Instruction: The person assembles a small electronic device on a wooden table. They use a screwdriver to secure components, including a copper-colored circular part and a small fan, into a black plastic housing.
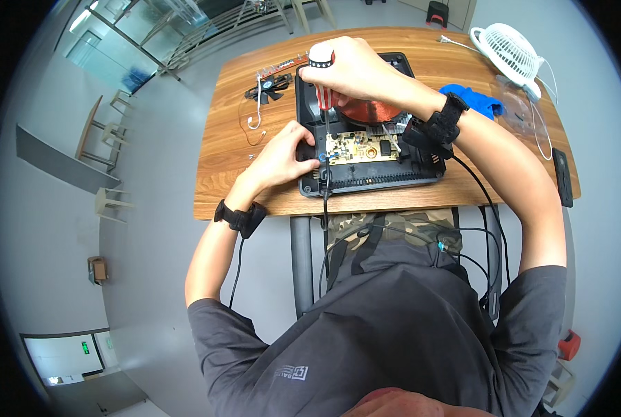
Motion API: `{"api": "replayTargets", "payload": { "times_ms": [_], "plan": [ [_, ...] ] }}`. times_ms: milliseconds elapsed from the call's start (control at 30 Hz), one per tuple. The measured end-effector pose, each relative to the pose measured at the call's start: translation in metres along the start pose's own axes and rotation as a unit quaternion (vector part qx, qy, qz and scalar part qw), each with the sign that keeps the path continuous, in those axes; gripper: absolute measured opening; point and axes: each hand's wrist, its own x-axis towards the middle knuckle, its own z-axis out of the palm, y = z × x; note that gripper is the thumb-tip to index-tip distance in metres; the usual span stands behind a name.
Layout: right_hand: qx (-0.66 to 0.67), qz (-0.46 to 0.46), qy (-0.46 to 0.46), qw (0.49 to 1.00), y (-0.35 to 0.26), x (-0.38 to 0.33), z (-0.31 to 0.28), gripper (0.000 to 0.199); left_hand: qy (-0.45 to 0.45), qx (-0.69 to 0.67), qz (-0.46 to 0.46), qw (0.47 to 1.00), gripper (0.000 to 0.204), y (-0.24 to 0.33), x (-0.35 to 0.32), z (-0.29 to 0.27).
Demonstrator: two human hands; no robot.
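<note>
Red-and-white striped screwdriver (323, 87) stood upright in your right hand (348, 69), gripped firmly at its handle; your left hand (286, 156) pressed the black appliance housing (366, 174) at nine o'clock. Its exposed circuit board (359, 146) looked fragile; hold the stiff rim on the tabletop (255, 194).

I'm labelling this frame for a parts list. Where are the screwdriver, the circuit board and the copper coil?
screwdriver (323, 97), head view, on its red-and-white striped handle.
circuit board (355, 146), head view, on the board's middle.
copper coil (369, 111), head view, on the visible windings below the right hand (348, 69).
</note>
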Motion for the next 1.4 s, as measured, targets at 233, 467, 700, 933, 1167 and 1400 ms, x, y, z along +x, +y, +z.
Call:
{"api": "replayTargets", "payload": {
  "times_ms": [233,467,700,933,1167,1400],
  "plan": [
    [0.106,0.003,-0.078,0.991,0.001,-0.006,0.011,0.029,-0.019,0.055,-0.016,0.998,0.038,0.008,0.003,0.008],
    [-0.046,-0.121,-0.047,0.991,0.008,-0.005,0.029,0.037,-0.033,0.059,-0.028,0.997,0.032,0.010,0.009,0.011],
    [-0.029,-0.104,-0.045,0.993,0.021,0.004,0.041,0.037,-0.028,0.054,-0.051,0.997,0.031,0.009,0.006,0.013],
    [-0.010,-0.085,-0.071,0.994,0.025,0.003,0.048,0.037,-0.021,0.067,-0.043,0.997,0.038,0.014,0.008,0.012],
    [-0.005,-0.094,-0.067,0.993,0.025,0.000,0.046,0.036,-0.033,0.072,-0.051,0.996,0.038,0.020,0.010,0.009],
    [0.010,-0.097,-0.074,0.993,0.020,-0.003,0.046,0.035,-0.033,0.062,-0.060,0.996,0.039,0.019,0.008,0.009]
  ]
}}
